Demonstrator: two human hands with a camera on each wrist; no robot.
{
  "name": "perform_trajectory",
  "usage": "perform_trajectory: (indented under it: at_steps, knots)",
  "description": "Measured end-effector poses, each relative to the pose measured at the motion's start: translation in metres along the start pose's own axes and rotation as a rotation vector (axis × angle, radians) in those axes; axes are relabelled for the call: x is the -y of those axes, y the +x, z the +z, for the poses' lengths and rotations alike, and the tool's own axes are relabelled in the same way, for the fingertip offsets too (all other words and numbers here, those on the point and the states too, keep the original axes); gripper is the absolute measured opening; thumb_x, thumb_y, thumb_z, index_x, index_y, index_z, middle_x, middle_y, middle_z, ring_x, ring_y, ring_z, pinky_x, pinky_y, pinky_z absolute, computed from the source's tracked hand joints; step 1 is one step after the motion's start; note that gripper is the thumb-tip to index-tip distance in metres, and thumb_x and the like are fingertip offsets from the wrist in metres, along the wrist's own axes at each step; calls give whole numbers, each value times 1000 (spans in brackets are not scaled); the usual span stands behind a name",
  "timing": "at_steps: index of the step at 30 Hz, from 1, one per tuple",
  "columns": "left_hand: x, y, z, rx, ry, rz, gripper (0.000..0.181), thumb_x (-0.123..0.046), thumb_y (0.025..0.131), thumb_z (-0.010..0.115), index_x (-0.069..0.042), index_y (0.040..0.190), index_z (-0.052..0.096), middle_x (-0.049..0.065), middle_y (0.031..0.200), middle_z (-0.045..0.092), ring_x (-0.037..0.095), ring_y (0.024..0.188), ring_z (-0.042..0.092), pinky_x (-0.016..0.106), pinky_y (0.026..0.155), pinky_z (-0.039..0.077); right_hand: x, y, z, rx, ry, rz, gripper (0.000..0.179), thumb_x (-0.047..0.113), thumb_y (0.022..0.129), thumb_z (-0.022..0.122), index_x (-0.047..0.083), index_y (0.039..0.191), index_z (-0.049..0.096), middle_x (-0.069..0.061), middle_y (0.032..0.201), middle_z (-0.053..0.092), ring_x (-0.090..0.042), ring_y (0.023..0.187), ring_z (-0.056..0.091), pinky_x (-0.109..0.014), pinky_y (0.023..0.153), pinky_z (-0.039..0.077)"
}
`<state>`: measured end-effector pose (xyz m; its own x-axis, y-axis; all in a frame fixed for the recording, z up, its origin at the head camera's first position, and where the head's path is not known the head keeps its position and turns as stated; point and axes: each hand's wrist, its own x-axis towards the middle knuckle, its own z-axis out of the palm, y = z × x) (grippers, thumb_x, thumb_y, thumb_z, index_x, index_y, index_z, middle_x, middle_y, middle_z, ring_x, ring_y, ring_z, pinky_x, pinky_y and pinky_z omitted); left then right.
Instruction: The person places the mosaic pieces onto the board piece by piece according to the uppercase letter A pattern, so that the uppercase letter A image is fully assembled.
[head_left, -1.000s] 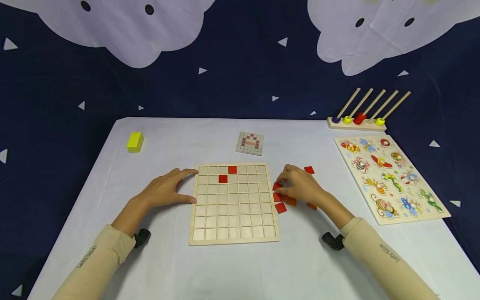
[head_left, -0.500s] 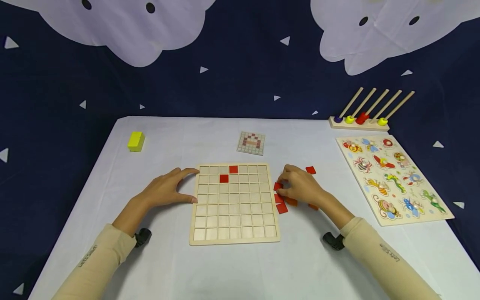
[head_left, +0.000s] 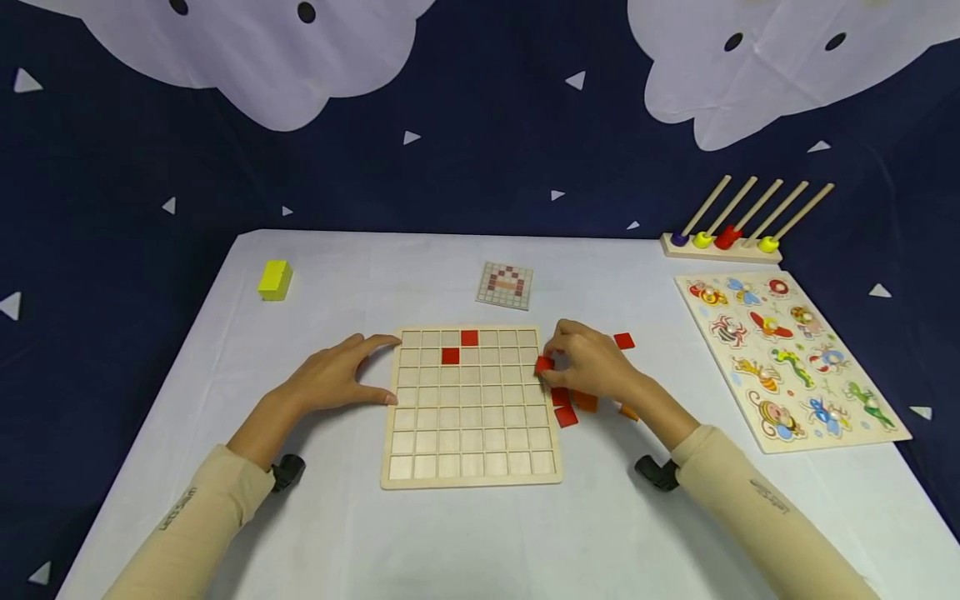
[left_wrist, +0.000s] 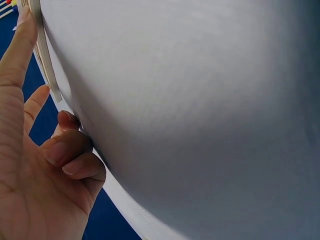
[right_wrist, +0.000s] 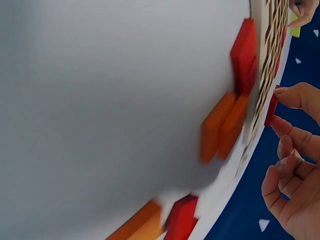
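A wooden grid board (head_left: 472,421) lies in the middle of the table, with a red tile (head_left: 469,337) and another red tile (head_left: 450,356) in its upper cells. My left hand (head_left: 330,379) touches the board's left edge with thumb and forefinger, while its other fingers curl loosely in the left wrist view. Just over the board's right edge, thumb and forefinger of my right hand (head_left: 588,360) pinch a red square tile (right_wrist: 271,106), raised off the table. Under and beside that hand lie loose red tiles (head_left: 566,416) and orange tiles (head_left: 585,402), partly hidden by it.
Behind the board lies a small pattern card (head_left: 505,286). A yellow block (head_left: 275,281) stands at the far left. On the right are an insect puzzle board (head_left: 787,358) and a peg stand (head_left: 720,248) with coloured beads. One red tile (head_left: 624,341) lies beyond the right hand.
My right hand has lifted a red tile from the loose ones and moved left with it to the board's edge. My left hand stays at the board. The head view has shifted slightly.
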<state>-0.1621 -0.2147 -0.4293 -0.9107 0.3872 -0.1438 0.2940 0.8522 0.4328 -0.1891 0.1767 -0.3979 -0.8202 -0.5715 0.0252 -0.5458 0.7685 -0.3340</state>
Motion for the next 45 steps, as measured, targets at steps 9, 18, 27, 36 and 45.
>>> perform_trajectory:
  at_steps: [9,18,27,36,45]
  knots:
    - [0,0,0,1,-3,0,93,-67,70,78,-26,147,45,5,101,58,17,77,47,34,67,41,33,23,4,34,25,-75,25,24,80,81,6,96,76,0,88,57,-12,77,51,-28,67,46]
    - [0,-1,0,2,-7,-3,93,-67,70,78,-26,147,45,3,98,56,17,75,46,33,66,40,63,46,15,65,17,-159,27,27,81,81,7,98,76,1,89,57,-10,77,50,-26,68,46]
    - [0,0,-1,10,-11,-2,94,-68,70,77,-27,148,44,3,98,56,16,74,46,32,64,39,82,62,27,104,-4,-221,25,28,81,79,9,97,76,1,89,55,-11,77,50,-26,66,45]
    - [1,1,-1,14,-3,0,94,-68,70,78,-28,148,44,2,98,56,16,75,47,32,65,40,86,68,32,108,-31,-242,21,28,82,80,10,93,75,1,88,55,-11,77,50,-26,66,45]
    - [2,1,0,12,-4,1,94,-69,70,77,-29,148,44,3,101,57,16,75,47,32,66,40,86,73,39,124,-38,-242,21,27,82,79,10,95,76,1,89,55,-11,76,49,-26,67,45]
